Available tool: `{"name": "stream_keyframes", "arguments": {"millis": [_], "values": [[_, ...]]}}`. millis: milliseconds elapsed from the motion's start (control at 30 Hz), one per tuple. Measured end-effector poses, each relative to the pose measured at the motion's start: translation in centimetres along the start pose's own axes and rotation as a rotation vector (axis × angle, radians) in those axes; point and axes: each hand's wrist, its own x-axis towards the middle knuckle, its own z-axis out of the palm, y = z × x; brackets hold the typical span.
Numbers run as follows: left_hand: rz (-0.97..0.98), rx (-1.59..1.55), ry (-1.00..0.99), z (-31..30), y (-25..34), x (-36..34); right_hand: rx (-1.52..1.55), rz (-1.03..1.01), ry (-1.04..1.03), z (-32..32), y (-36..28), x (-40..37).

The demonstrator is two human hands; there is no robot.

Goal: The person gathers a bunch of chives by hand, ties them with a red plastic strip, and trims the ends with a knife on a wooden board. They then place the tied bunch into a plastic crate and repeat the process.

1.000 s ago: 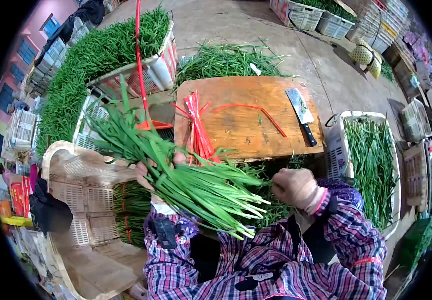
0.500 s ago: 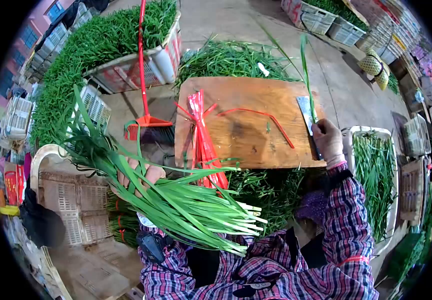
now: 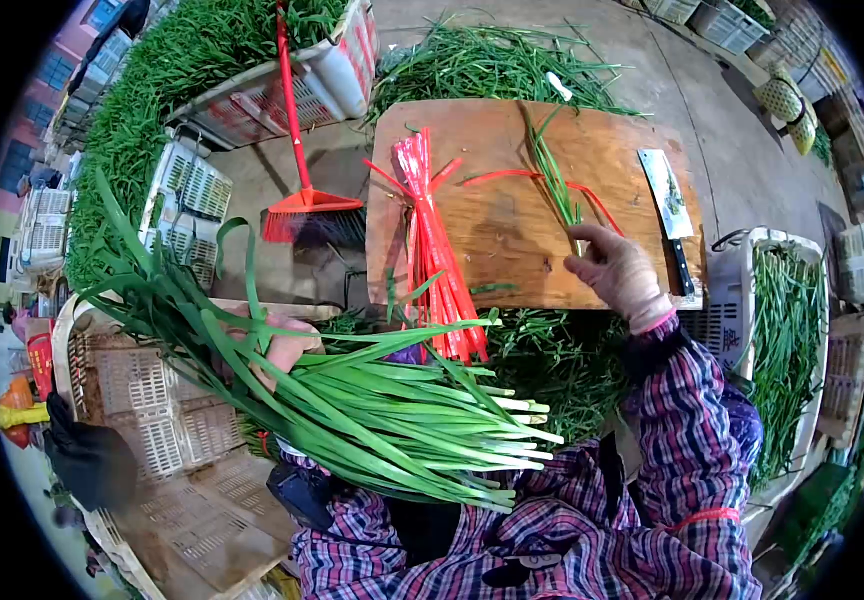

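Observation:
My left hand [image 3: 287, 345] is closed around a thick bunch of garlic chives [image 3: 382, 400]. Their pale cut ends point right and the dark leaf tips hang to the left. Over the wooden board [image 3: 492, 240], my right hand [image 3: 617, 270], in a thin pale glove, pinches the lower ends of a few chive stalks [image 3: 549, 170] between thumb and forefinger. A cleaver [image 3: 667, 205] with a black handle lies at the board's right side. Red plastic ties [image 3: 437, 250] are bundled on the left of the board, and one loose red tie [image 3: 597, 200] lies behind the stalks.
A heap of chives [image 3: 492, 65] lies on the floor beyond the board. Crates of greens stand at the back left [image 3: 252, 110] and right [image 3: 742, 300]. A red broom [image 3: 307, 200] stands left of the board; a brown-lined crate [image 3: 142, 390] sits at lower left.
My right hand has moved left from beside the cleaver, bringing chive stalks over the middle of the board. My left hand still holds the bunch. The view has shifted slightly.

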Motion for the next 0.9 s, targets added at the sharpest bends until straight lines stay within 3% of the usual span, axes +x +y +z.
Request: {"name": "stream_keyframes", "arguments": {"millis": [67, 133, 200, 267, 333, 533, 600, 667, 700, 733, 800, 900], "values": [[-0.003, -0.004, -0.009, -0.1, 0.2, -0.1, 0.584, -0.019, -0.314, 0.2, -3.2, -2.3], [-0.002, -0.009, -0.009, 0.0, 0.3, 0.3, 0.665, -0.169, -0.437, 1.8, -4.8, -3.8], [0.000, -0.009, -0.009, -0.1, 0.3, 0.3, 0.806, -0.130, -0.507, 3.3, -6.2, -4.3], [-0.001, -0.002, -0.009, -0.3, 0.2, 0.4, 0.979, -0.094, -0.445, 5.4, -6.3, -4.6], [0.001, -0.007, -0.003, -0.2, 0.3, 0.5, 0.987, 0.147, -0.532, 4.4, -6.5, -5.0], [0.002, -0.015, -0.006, -0.7, 0.2, 0.5, 1.336, 0.418, -0.277, 4.4, -4.0, -7.1], [0.004, -0.017, -0.009, -0.9, 0.1, 0.4, 1.074, 0.444, -0.375, 3.4, -1.7, -7.8], [0.006, -0.016, -0.013, -1.0, 0.0, 0.4, 0.336, 0.188, -0.432, 3.6, 1.4, -8.9], [0.005, -0.015, -0.020, -1.1, 0.0, 0.4, -0.348, -0.085, -0.386, 2.1, 0.5, -9.5], [0.007, -0.018, -0.020, -1.1, 0.0, 0.4, -0.346, -0.081, -0.385, 1.3, -0.6, -9.8], [0.013, -0.019, -0.032, -1.2, 0.0, 0.5, 0.008, 0.005, -0.356, 0.4, -3.3, -9.7], [0.021, -0.018, -0.052, -1.6, 0.1, 0.9, 0.044, -0.194, -0.275, 1.0, -6.8, -8.9]]}}
